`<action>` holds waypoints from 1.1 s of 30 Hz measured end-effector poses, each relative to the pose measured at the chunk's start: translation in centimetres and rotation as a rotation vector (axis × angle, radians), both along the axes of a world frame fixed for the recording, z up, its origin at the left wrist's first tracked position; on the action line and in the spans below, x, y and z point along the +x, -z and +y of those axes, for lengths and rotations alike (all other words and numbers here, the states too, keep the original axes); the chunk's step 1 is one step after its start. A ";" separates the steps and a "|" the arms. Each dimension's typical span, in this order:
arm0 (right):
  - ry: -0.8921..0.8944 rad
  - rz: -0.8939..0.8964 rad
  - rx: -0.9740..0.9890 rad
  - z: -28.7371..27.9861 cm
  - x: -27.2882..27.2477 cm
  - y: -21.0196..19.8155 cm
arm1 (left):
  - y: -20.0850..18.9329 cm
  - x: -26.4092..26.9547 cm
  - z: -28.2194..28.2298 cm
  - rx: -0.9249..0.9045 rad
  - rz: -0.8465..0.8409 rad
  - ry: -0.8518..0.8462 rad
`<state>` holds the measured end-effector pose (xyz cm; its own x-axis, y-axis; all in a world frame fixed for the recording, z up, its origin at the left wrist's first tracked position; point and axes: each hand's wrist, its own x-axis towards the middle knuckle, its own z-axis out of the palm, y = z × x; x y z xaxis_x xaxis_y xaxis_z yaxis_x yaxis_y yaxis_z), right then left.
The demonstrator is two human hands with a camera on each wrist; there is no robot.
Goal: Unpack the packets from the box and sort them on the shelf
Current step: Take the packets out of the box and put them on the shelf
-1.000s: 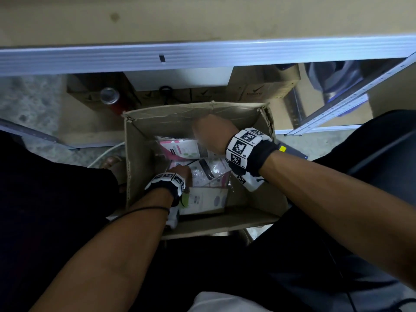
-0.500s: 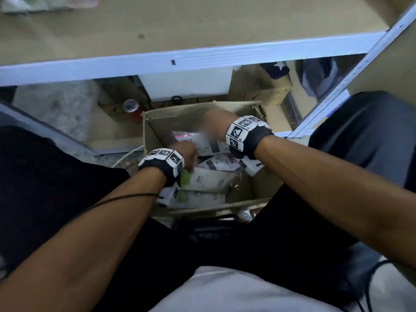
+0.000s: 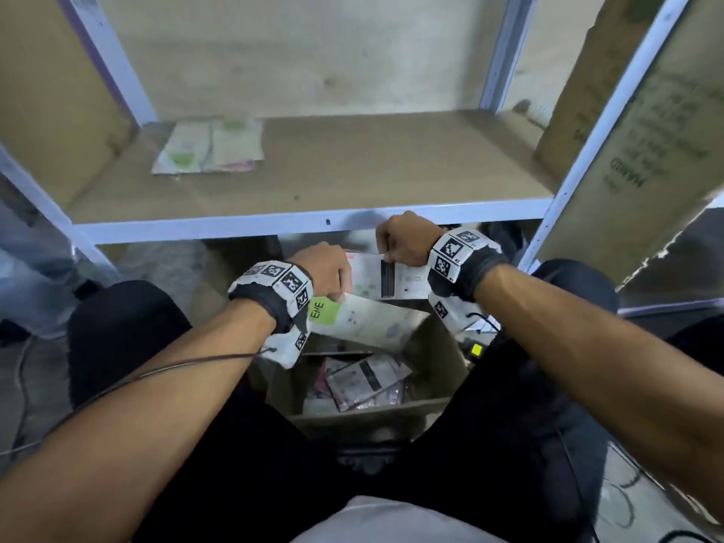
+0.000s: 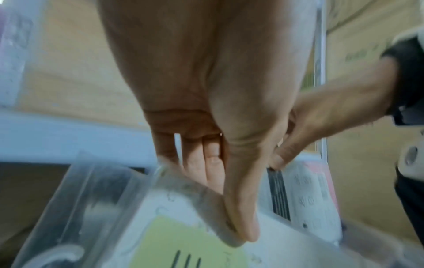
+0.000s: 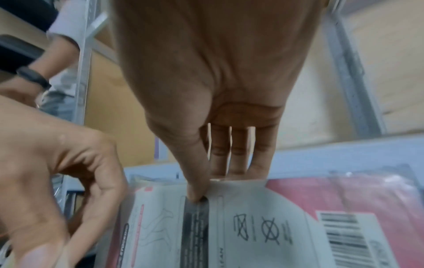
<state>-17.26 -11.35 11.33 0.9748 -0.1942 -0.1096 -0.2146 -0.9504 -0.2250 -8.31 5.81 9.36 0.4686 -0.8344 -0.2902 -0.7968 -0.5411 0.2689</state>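
Observation:
My left hand (image 3: 333, 274) pinches a white packet with a green label (image 3: 362, 321) by its top edge, thumb over fingers (image 4: 241, 208). My right hand (image 3: 399, 244) pinches a white and pink packet (image 3: 386, 274) with a black stripe, barcode and wash symbols (image 5: 263, 226). Both packets hang above the open cardboard box (image 3: 438, 362), just below the shelf's front rail. More clear-wrapped packets (image 3: 366, 380) lie in the box. On the wooden shelf (image 3: 352, 170) two packets (image 3: 211, 150) lie at the back left.
White metal uprights (image 3: 497, 52) frame the shelf. A large cardboard carton (image 3: 642, 131) leans at the right. My dark-trousered legs flank the box. A cable (image 3: 23, 386) trails on the floor at the left. Another person's arm with a wristband (image 5: 34, 78) shows in the right wrist view.
Both hands have risen out of the box, each carrying a packet up toward the shelf rail. My view has tilted up, bringing the shelf board and its two packets into sight.

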 end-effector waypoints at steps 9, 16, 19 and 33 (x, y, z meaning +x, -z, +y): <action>0.012 -0.128 0.004 -2.1 -2.0 -10.0 | -11.1 2.2 2.3 -0.264 0.036 -0.030; 0.063 -0.221 -0.020 -4.6 -2.3 -15.7 | -16.7 7.4 3.8 -0.378 0.090 -0.112; 0.117 -0.275 0.070 -5.9 -1.7 -16.4 | -17.7 9.9 4.3 -0.424 0.145 -0.164; 0.490 -0.484 0.853 -8.7 8.9 -10.1 | -11.1 17.5 3.3 -0.963 0.875 -0.809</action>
<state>-8.38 -20.02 21.48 0.7884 -0.6150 -0.0180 -0.2382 -0.2782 -0.9305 9.19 9.14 20.48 0.8510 -0.4751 -0.2238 0.2066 -0.0889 0.9744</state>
